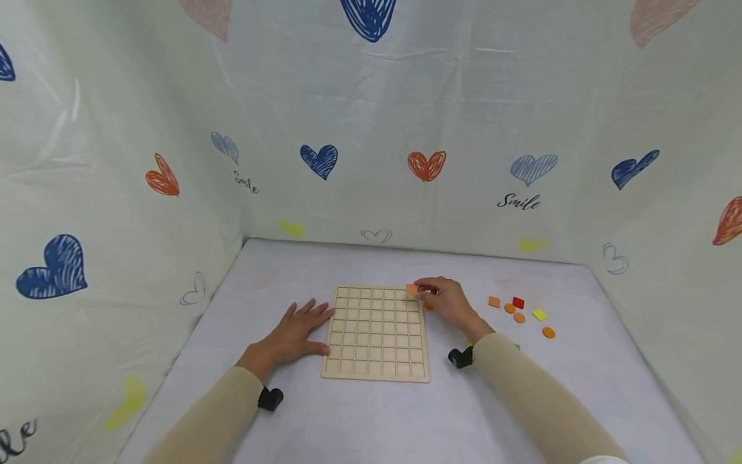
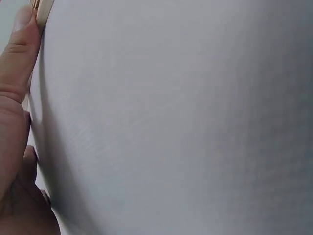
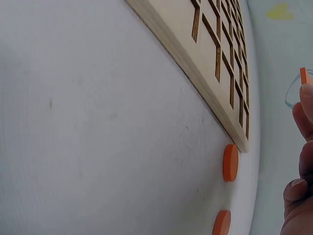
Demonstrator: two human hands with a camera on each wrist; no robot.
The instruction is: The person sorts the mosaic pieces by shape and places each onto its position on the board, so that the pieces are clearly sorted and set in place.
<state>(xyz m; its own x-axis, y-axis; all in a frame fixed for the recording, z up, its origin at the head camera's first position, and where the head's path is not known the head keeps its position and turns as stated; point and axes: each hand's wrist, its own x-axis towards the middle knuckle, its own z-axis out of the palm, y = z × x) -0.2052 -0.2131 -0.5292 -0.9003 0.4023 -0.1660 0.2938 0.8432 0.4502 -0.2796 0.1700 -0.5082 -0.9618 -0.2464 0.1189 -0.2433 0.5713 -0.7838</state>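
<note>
A pale wooden board (image 1: 375, 379) with a grid of square recesses lies flat on the table. My left hand (image 1: 292, 336) rests with spread fingers at its left side; in the left wrist view the thumb (image 2: 18, 51) touches the board's edge. Over the far right corner, my right hand (image 1: 454, 303) pinches an orange square tile (image 1: 412, 289) between thumb and fingertips. The right wrist view shows the tile (image 3: 303, 76) raised above the table. An orange disc (image 3: 230, 162) lies close beside the board's corner, and a second orange disc (image 3: 222, 223) lies a little farther off.
Right of the right hand lie loose pieces: an orange square (image 1: 494, 301), a red square (image 1: 518, 303), a yellow square (image 1: 540, 314) and several orange discs (image 1: 548, 332). Green and yellow bits peek out by the right forearm. A heart-printed sheet (image 1: 371, 206) encloses the table.
</note>
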